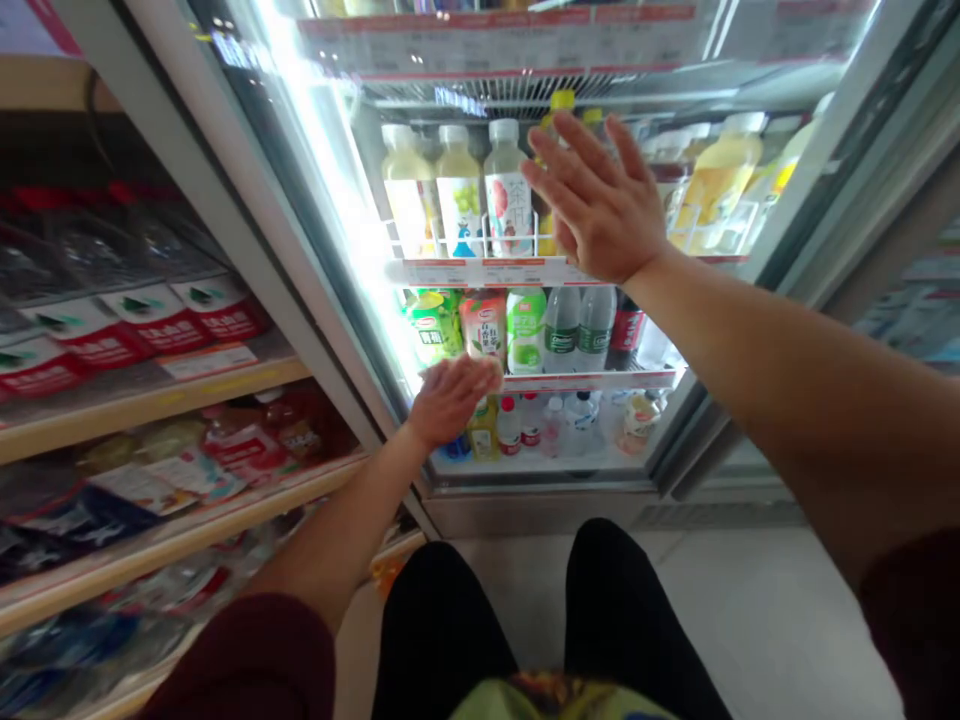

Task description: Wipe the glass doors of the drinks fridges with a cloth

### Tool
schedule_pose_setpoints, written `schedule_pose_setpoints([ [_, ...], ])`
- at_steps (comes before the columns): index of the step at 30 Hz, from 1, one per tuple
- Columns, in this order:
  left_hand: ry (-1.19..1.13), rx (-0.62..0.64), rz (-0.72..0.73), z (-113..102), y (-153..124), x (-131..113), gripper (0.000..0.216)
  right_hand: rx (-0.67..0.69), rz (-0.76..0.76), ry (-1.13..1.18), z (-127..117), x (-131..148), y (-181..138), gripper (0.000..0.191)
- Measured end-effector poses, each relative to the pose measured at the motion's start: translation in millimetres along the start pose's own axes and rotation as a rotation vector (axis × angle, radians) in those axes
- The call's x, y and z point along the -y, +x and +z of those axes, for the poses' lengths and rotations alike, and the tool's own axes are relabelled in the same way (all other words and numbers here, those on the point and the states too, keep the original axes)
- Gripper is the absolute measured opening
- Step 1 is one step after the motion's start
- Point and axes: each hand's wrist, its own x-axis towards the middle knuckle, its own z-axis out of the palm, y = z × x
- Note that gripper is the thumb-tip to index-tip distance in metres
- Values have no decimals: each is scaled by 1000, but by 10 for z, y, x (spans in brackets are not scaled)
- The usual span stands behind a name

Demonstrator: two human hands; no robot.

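Note:
My right hand (600, 205) is raised with fingers spread, in front of the upper shelf of a lit drinks fridge; nothing is in it. Behind it stand pale juice bottles with white caps, such as a bottle with a red fruit label (510, 195). Lower and to the left, my left hand (454, 400) is stretched out flat before the fridge's lower shelves. A pale patch shows at its fingertips, too blurred to name. Near that hand are a green drink carton (435, 325) and a green-labelled bottle (526, 325). Whether either palm touches the glass door (360, 330) I cannot tell.
To the left, wooden shelves (150, 410) carry red-labelled bottles (142, 310) and packaged goods. The fridge's bottom level holds several small bottles (551, 425). Another fridge door (900, 300) adjoins at right. My knees (450, 620) are below, over a pale floor (780, 600).

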Motion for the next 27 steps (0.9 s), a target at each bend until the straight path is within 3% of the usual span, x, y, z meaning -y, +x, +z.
schedule_pose_setpoints([
  [2, -28, 147, 146, 50, -124, -139, 70, -133, -69, 8, 108, -53, 21, 64],
  [4, -27, 207, 181, 31, -72, -95, 61, -256, -138, 4, 204, -103, 30, 61],
  [7, 38, 59, -29, -59, 283, 164, 57, -343, -177, 11, 273, -140, 26, 60],
  [9, 70, -59, -175, -72, 515, 241, 59, -338, -169, 40, 276, -139, 22, 62],
  [11, 58, -121, -179, -7, 599, 123, 61, -323, -154, 60, 269, -132, 22, 64],
  [15, -26, -27, 155, 208, 403, -409, 52, -296, -139, 54, 260, -122, 30, 65],
  [18, -46, -1, 251, 215, 411, -500, 42, -270, -122, 85, 255, -117, 34, 65],
  [23, -7, -129, 13, 111, 948, -175, 54, -242, -96, 92, 206, -97, 27, 64],
  [25, -1, -163, -76, 207, 1022, -267, 57, -219, -89, 94, 176, -87, 22, 64],
  [27, 2, -117, -15, 372, 925, -522, 52, -194, -81, 105, 158, -83, 19, 64],
])
